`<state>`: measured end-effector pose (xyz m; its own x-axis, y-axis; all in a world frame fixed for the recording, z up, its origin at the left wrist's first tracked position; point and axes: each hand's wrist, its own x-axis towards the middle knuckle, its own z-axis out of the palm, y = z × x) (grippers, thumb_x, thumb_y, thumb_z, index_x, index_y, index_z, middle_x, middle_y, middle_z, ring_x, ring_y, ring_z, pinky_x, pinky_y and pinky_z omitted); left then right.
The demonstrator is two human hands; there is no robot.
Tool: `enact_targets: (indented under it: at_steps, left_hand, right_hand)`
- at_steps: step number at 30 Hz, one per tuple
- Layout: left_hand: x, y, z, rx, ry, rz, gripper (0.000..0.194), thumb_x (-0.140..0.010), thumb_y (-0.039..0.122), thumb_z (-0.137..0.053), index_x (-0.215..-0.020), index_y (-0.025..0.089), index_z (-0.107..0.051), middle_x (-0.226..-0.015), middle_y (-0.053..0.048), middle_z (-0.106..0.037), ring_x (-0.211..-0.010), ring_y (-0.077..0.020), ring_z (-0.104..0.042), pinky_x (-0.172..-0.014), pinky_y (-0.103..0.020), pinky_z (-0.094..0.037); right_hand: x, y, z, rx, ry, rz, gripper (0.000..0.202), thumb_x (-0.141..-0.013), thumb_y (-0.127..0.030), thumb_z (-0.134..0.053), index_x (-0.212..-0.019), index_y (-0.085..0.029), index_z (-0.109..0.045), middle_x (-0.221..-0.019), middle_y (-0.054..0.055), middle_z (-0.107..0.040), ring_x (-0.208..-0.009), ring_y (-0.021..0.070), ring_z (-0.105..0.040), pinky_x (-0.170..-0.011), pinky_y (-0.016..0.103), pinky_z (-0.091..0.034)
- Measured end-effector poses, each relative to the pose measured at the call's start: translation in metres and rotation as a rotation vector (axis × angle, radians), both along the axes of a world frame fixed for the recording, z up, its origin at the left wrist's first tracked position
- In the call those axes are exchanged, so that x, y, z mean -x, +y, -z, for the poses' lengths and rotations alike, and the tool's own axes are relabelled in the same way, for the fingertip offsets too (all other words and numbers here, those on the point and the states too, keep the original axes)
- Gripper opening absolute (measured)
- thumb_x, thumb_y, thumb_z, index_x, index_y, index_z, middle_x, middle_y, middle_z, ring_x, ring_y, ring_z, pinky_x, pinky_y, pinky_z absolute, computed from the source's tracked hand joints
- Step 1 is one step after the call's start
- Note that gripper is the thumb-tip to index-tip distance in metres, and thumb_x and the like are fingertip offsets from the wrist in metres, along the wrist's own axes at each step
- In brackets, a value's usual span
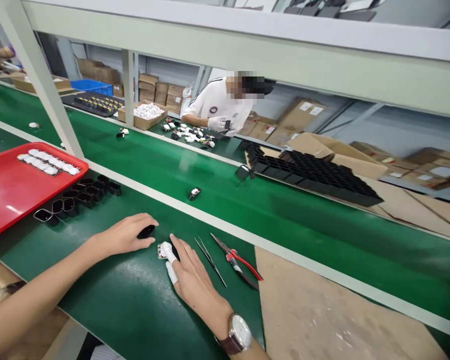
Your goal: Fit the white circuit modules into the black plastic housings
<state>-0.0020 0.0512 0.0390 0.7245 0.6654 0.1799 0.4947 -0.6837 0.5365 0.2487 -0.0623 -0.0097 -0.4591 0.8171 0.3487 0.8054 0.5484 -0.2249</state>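
Observation:
My left hand (125,235) curls its thumb and fingers round a small black plastic housing (146,231), just over the green bench. To its right, my right hand (195,272) wears white finger cots on two fingers and a wristwatch. Its fingertips are on a small electronic part (160,251) with a metal-edged end and white material; the fingers cover much of it. Beside that hand lie metal tweezers (211,262) and red-and-black needle-nose pliers (235,260).
Several black housings (69,206) stand beside a red tray (7,200) holding white-topped parts (48,162). Cardboard (345,315) covers the right bench. One small unit (194,193) lies on the green belt (225,187). Across it, a co-worker (217,105) handles a part near stacked black housings (311,172).

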Motion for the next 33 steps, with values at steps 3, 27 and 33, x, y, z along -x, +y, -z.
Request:
enact_targets:
  at_steps: [3, 27, 33]
  left_hand:
    - [-0.011, 0.007, 0.005, 0.039, -0.049, 0.054, 0.037, -0.096, 0.045, -0.073, -0.124, 0.022, -0.066, -0.114, -0.006, -0.070, -0.094, -0.0229, -0.071, -0.083, -0.034, -0.058]
    - [-0.009, -0.021, 0.039, 0.154, -0.227, 0.099, 0.081, -0.098, 0.029, -0.074, -0.165, 0.036, -0.030, -0.139, -0.008, -0.067, -0.128, -0.0262, -0.063, -0.109, -0.045, -0.055]
    - [-0.012, -0.025, 0.040, 0.103, -0.256, 0.141, 0.079, -0.099, 0.024, -0.071, -0.165, 0.034, -0.030, -0.139, -0.011, -0.066, -0.128, -0.0277, -0.061, -0.107, -0.045, -0.056]
  right_hand:
    - [0.004, 0.001, 0.002, -0.041, 0.015, 0.027, 0.039, -0.101, -0.013, -0.056, -0.139, -0.016, -0.060, -0.144, 0.020, -0.060, -0.130, 0.0355, -0.058, -0.101, 0.055, -0.059]
    - [0.010, -0.008, -0.033, -0.241, 0.333, 0.117, 0.049, -0.097, -0.008, -0.063, -0.143, -0.022, -0.053, -0.118, 0.013, -0.069, -0.113, 0.0282, -0.065, -0.096, 0.051, -0.060]
    - [0.012, -0.012, -0.032, -0.265, 0.241, 0.096, 0.050, -0.096, -0.007, -0.064, -0.143, -0.020, -0.052, -0.119, 0.014, -0.069, -0.113, 0.0295, -0.064, -0.093, 0.050, -0.061]
